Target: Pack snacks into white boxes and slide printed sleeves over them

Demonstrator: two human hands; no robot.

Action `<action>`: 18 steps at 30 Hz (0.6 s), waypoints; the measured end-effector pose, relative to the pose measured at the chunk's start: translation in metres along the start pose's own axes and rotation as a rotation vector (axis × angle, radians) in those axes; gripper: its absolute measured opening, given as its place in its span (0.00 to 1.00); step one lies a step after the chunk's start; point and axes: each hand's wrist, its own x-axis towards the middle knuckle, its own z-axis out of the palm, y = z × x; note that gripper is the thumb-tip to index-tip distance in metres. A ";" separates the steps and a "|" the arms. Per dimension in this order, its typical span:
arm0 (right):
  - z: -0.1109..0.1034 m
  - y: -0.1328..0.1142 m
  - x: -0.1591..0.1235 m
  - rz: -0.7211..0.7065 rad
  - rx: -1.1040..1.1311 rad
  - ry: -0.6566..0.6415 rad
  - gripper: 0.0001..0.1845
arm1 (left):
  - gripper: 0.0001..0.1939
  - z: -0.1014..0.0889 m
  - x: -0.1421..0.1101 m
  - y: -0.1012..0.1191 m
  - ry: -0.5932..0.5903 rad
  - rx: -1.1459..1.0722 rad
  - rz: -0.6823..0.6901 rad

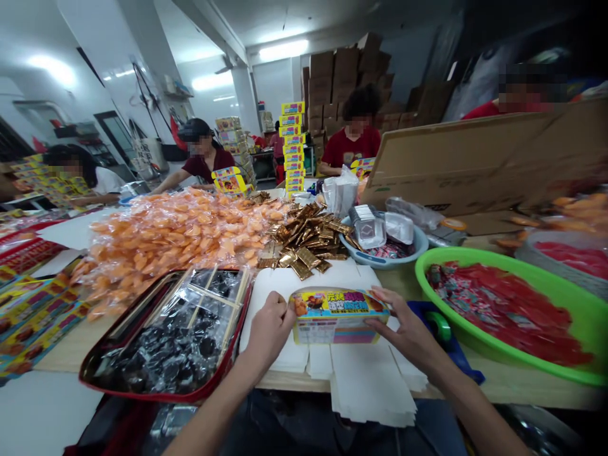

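Note:
A small yellow printed cardboard box [339, 307] is held level in front of me, its long side facing me. At its left end my left hand [273, 326] is closed, thumb side against the end of the box; the fingertips are partly hidden. My right hand [401, 323] grips the right end, fingers on top and thumb on the front. Flat white cartons [373, 386] lie beneath the box and hang over the table edge. To the left stands a dark red tray [142, 398] with wrapped black pieces [175, 354] and wooden sticks [235, 310].
Heaped beyond the tray are wrapped orange pieces [175, 234], beside gold packets [308, 231]. A blue bowl [418, 247] and green basin [479, 250] stand right, near a blue tape dispenser [456, 348]. Several people work behind; a large carton [484, 158] rises at right.

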 end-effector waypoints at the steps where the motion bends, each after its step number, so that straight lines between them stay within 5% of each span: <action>1: 0.004 -0.003 -0.001 -0.007 0.016 0.022 0.26 | 0.15 0.004 -0.002 -0.002 0.028 -0.053 -0.018; 4: 0.022 -0.013 -0.001 0.067 0.121 0.210 0.22 | 0.06 0.018 -0.003 -0.006 0.145 -0.332 -0.067; 6: 0.036 -0.020 0.003 0.176 0.255 0.386 0.18 | 0.15 0.026 -0.002 -0.005 0.171 -0.555 -0.075; 10: 0.057 -0.024 0.012 0.315 0.492 0.579 0.14 | 0.18 0.033 0.001 -0.004 0.043 -0.691 -0.037; 14: 0.058 -0.022 0.013 0.258 0.565 0.584 0.10 | 0.13 0.020 0.005 -0.016 -0.096 -0.682 0.056; 18: 0.038 -0.015 0.008 0.086 0.472 0.333 0.08 | 0.17 -0.004 0.018 -0.032 -0.370 -0.625 0.244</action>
